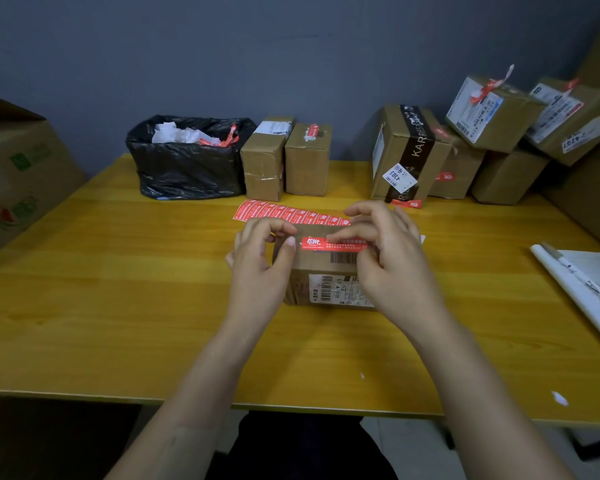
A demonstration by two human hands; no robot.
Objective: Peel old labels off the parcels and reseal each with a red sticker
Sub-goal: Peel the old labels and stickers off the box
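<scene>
On the yellow table [118,289] a small box [321,271] sits between both hands. The left hand [260,261] grips its left corner, thumb beside the red sticker [329,243] lying across the top; the right hand [392,258] pinches the sticker's right end.

Open tabletop [101,289] runs near and left. A bin bag [187,168] and parcels [305,161] wall the far side; papers [589,289] crowd the right.
</scene>
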